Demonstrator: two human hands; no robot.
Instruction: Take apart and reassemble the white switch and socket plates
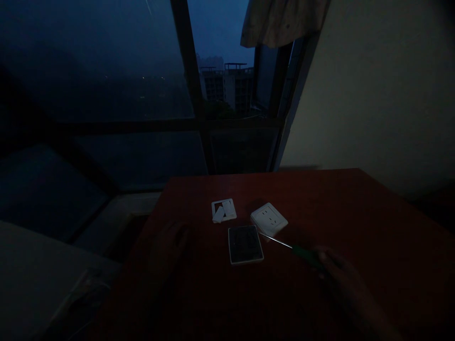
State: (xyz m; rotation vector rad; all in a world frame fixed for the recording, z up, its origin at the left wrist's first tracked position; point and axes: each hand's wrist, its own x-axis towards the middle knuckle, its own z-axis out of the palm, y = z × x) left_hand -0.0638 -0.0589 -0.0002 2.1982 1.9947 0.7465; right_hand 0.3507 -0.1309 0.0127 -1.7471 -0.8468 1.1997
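My right hand (336,267) is closed round the green handle of a screwdriver (302,253). Its thin metal shaft points left, and the tip is by the near corner of a white wall socket (269,219), close to a dark-faced square piece with a white rim (245,244); whether it touches either is unclear. On the left of the table, in deep shadow, rests my left hand (168,246), its fingers loosely bent and nothing visible in them. Behind the dark-faced piece lies a white switch frame (231,201), with a loose white plate (219,214) tilted across it.
All the pieces lie on a reddish-brown table (313,189) in very dim light. Beyond its far edge stands a dark-framed window (201,94) with buildings outside. A curtain (284,21) hangs at the upper right, beside a pale wall (373,94).
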